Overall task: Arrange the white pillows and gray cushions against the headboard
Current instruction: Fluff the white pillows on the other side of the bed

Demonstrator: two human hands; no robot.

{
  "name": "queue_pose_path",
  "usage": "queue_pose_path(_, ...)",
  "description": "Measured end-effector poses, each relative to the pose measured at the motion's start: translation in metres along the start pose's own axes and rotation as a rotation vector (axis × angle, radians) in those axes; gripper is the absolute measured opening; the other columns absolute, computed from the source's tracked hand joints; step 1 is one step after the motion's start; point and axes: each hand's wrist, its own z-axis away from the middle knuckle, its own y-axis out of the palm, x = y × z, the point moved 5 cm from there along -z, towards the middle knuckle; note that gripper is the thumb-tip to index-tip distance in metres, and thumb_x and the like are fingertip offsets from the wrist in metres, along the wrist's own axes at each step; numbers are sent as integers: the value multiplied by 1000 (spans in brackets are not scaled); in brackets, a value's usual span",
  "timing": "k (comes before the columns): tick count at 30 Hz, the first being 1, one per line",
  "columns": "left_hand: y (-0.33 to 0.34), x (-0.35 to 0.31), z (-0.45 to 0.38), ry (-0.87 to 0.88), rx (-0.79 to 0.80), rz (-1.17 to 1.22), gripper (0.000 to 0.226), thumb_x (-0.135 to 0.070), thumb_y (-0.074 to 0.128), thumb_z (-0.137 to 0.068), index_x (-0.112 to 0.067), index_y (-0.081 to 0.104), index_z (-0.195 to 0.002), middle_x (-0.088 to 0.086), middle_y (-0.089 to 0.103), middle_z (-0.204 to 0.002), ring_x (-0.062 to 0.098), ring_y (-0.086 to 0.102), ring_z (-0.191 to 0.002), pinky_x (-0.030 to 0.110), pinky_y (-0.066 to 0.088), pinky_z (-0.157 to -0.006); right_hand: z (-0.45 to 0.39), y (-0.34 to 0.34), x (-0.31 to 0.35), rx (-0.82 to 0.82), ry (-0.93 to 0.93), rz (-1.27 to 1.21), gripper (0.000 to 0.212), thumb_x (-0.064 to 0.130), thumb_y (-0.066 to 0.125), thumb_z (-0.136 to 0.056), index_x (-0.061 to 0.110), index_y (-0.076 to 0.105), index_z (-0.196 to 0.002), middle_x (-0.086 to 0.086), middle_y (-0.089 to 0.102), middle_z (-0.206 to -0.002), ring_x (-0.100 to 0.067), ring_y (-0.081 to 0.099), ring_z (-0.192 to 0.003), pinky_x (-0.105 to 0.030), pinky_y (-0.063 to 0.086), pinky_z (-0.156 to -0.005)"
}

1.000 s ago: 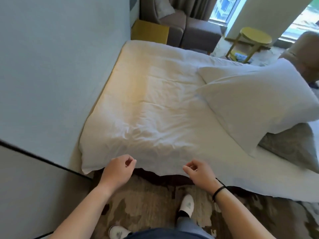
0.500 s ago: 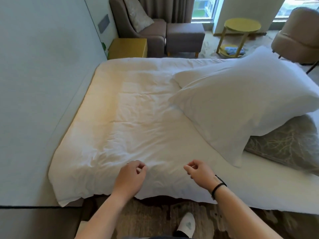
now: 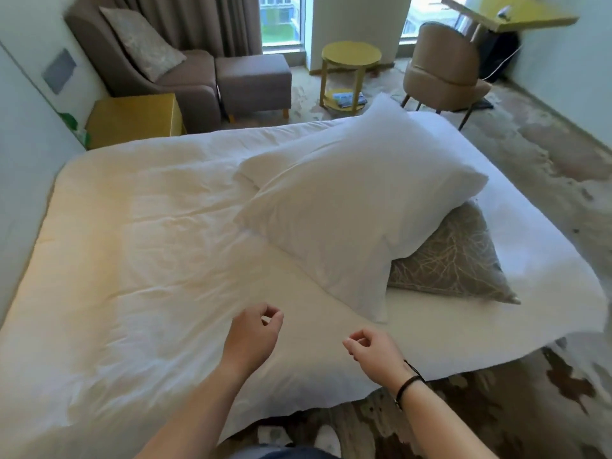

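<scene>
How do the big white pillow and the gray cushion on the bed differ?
The white pillow is plain and larger; the gray cushion is smaller with a pale branch pattern. The white pillow lies on top, the gray cushion partly covered beneath it. Both sit on the bed, touched by neither hand.

A hotel-style bedroom is spreading out in front of me. A wide bed (image 3: 165, 260) under a plain white duvet is filling most of the floor, with white pillows (image 3: 347, 213) and a gray patterned cushion (image 3: 450, 260) lying on it. A brown armchair (image 3: 159, 64) and matching ottoman (image 3: 255, 81) are sitting by the curtained window (image 3: 278, 21), a round yellow side table (image 3: 351, 56) is standing beside them, and a tan tub chair (image 3: 443, 64) is waiting under a yellow wall-mounted table (image 3: 516, 14). Patterned carpet (image 3: 546, 154) is covering the floor.
</scene>
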Motion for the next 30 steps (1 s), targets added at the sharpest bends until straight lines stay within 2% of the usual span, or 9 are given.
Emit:
queue_pose_path(7, 50, -43, -48, 55, 102, 87, 13, -34, 64, -86, -34, 66, -74, -8, 68, -70, 1, 62, -67, 24, 43, -62, -23, -85, -8, -208, 107, 10, 13, 40, 65, -88, 27, 64, -92, 4, 68, -90, -12, 64, -86, -37, 56, -81)
queue_pose_path(13, 56, -32, -62, 32, 65, 24, 12, -32, 66, -85, -38, 65, -75, -10, 68, -69, 1, 61, -69, 26, 43, -62, -68, -109, -10, -214, 154, -115, 29, 40, 66, -88, 21, 59, -109, 4, 65, -104, -15, 62, -96, -40, 53, -90)
queue_pose_path(16, 57, -27, -78, 4, 51, -55, 11, -29, 67, -86, -38, 64, -79, -7, 68, -72, 12, 63, -77, 33, 45, -68, -110, -132, -14, -219, 151, -165, 40, 43, 65, -88, 19, 56, -119, 3, 62, -109, -16, 60, -101, -38, 51, -92)
queue_pose_path(19, 66, -36, -96, -23, 31, -117, 8, -28, 65, -87, -34, 66, -92, -1, 67, -87, 15, 61, -83, 33, 42, -72, -162, -160, -23, -229, 184, -321, 50, 42, 64, -90, 9, 56, -126, -5, 64, -114, -23, 62, -104, -42, 52, -93)
queue_pose_path(22, 86, -63, -113, -38, 30, -172, 17, -29, 64, -88, -31, 65, -105, -2, 61, -99, 12, 58, -88, 31, 40, -76, -214, -184, -35, -181, 287, -532, 61, 45, 61, -91, -3, 52, -127, -14, 59, -93, -29, 59, -83, -54, 52, -91)
queue_pose_path(24, 106, -87, -125, -38, 42, -183, 22, -31, 64, -88, -33, 63, -110, -5, 58, -103, 10, 56, -93, 31, 41, -77, -249, -199, -42, -152, 328, -637, 66, 50, 60, -90, -3, 50, -128, -25, 57, -91, -38, 60, -82, -56, 49, -95)
queue_pose_path(25, 117, -99, -130, -25, 52, -187, 25, -31, 64, -88, -33, 62, -112, -6, 56, -106, 9, 55, -96, 31, 41, -78, -267, -207, -43, -147, 332, -687, 67, 54, 61, -88, 2, 52, -129, -18, 59, -89, -34, 60, -82, -53, 50, -94)
queue_pose_path(27, 138, -121, -139, 9, 79, -194, 29, -31, 65, -88, -35, 58, -116, -8, 54, -110, 7, 51, -101, 30, 40, -81, -300, -218, -41, -117, 336, -834, 73, 61, 66, -80, 12, 52, -133, -3, 63, -106, -25, 61, -96, -51, 47, -101)
queue_pose_path(30, 158, -142, -147, 25, 107, -200, 33, -33, 64, -88, -42, 53, -118, -12, 50, -115, 5, 48, -105, 29, 38, -85, -331, -221, -33, -54, 372, -1107, 83, 63, 77, -68, 19, 50, -132, -1, 58, -130, -28, 55, -119, -53, 45, -101)
